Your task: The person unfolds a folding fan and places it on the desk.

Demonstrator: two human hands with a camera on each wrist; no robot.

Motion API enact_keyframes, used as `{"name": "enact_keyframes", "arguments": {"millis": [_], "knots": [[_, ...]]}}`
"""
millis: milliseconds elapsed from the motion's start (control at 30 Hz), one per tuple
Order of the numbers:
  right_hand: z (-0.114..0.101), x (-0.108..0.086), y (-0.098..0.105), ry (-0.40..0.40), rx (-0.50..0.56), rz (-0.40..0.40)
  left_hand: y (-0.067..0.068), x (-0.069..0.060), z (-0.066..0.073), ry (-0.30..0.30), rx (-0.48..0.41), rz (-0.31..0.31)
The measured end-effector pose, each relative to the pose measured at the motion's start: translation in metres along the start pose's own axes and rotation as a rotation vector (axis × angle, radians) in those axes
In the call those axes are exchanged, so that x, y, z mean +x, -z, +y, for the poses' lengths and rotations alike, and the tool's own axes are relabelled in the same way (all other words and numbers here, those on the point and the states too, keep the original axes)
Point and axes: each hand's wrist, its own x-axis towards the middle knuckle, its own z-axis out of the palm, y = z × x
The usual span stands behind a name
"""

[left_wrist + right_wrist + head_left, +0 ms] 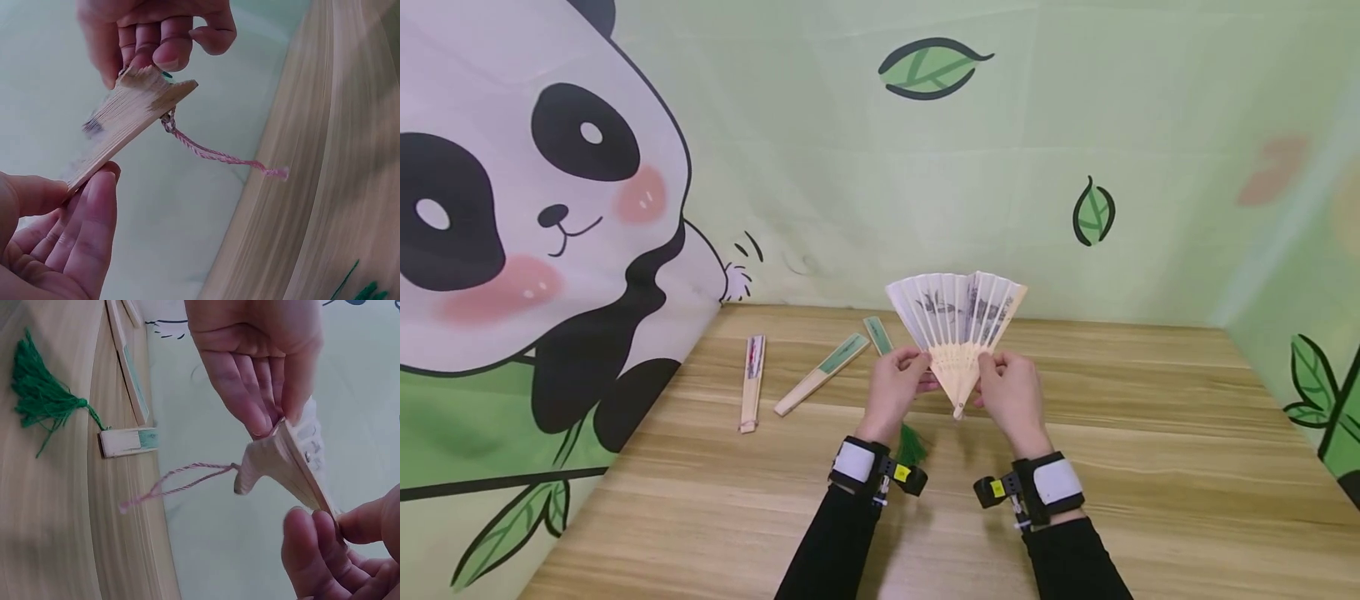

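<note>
The left hand (893, 385) and right hand (1013, 396) each pinch one side of a spread fan (955, 321), holding it above the tabletop (1157, 425), a pink cord (215, 155) at its narrow end. Three folded fans (822, 375) lie left of it, one with a green tassel (912, 447).

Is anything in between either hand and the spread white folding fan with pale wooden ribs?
Nothing visible: the left hand and the right hand each pinch one side of the spread white fan directly. Its thin pink cord loop dangles clear of both hands, and the stringy green tassel lies on the wood-grain table.
</note>
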Motion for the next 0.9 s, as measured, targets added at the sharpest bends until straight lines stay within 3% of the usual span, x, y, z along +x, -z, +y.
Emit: {"name": "enact_keyframes", "arguments": {"millis": [133,333,467,900], "knots": [[0.003,0.0,0.002,-0.047,0.087,-0.008,0.003,0.0,-0.001,0.019,-0.034,0.009],[0.004,0.002,0.009,-0.161,0.374,0.002,0.005,0.001,0.001,0.047,-0.143,0.035],[0.003,0.003,0.012,-0.219,0.457,0.015,0.004,0.001,0.003,0.045,-0.18,0.046],[0.004,0.003,0.017,-0.287,0.77,0.063,0.002,-0.002,0.008,0.025,-0.287,0.039]]}}
